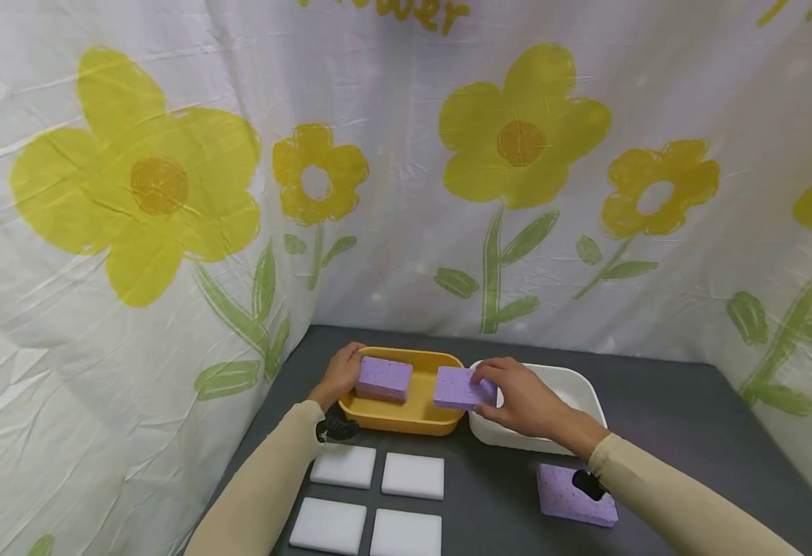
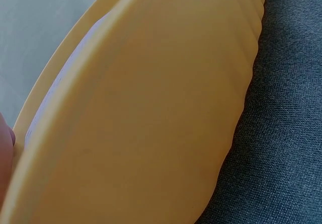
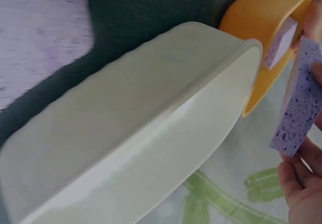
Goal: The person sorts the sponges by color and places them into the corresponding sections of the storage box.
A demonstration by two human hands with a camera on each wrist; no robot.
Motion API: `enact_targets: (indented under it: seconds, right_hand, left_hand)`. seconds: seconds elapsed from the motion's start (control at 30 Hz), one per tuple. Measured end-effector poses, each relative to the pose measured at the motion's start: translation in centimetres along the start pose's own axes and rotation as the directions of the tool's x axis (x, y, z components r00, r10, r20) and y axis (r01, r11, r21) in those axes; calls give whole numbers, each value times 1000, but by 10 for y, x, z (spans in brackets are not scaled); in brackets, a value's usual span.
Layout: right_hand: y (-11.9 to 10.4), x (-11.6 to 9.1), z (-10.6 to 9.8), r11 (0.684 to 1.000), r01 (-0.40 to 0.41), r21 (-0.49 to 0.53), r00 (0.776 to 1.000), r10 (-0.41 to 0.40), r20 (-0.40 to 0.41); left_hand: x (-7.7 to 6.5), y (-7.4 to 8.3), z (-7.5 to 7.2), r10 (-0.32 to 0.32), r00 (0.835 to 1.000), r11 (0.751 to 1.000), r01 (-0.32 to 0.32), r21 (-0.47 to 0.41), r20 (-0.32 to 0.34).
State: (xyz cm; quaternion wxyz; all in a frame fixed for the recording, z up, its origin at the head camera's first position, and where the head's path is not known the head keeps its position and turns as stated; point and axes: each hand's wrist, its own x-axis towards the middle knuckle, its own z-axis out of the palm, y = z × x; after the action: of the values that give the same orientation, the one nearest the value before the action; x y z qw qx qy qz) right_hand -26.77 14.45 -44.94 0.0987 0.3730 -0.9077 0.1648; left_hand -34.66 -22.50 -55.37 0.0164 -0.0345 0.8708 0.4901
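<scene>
My right hand pinches a purple sponge between thumb and fingers, above the right end of a yellow basin. In the right wrist view the speckled side of that sponge faces the camera. Another purple sponge lies in the left part of the basin, with a pinkish layer under it. My left hand holds the basin's left end, fingers at the rim. The left wrist view is mostly the outer wall of the basin, with a fingertip at its edge.
Just right of the yellow basin stands a white basin, partly behind my right hand. Several white sponge blocks lie in front on the dark table. One more purple sponge lies under my right wrist. A flowered curtain encloses the table.
</scene>
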Motion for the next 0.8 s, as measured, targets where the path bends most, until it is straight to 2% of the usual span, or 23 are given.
enact_targets:
  seconds: [0.3, 0.5, 0.8]
  right_hand:
    - [5, 31, 19, 1000, -8, -11, 997, 9, 73]
    - [9, 47, 36, 1000, -16, -20, 994, 18, 110]
    - [-1, 69, 57, 1000, -21, -19, 985, 24, 169]
  left_hand:
    - [-1, -2, 0, 22, 1000, 1000, -22, -3, -3]
    - [-1, -1, 0, 9, 1000, 1000, -9, -12, 0]
    - [1, -2, -1, 6, 1000, 1000, -6, -14, -5]
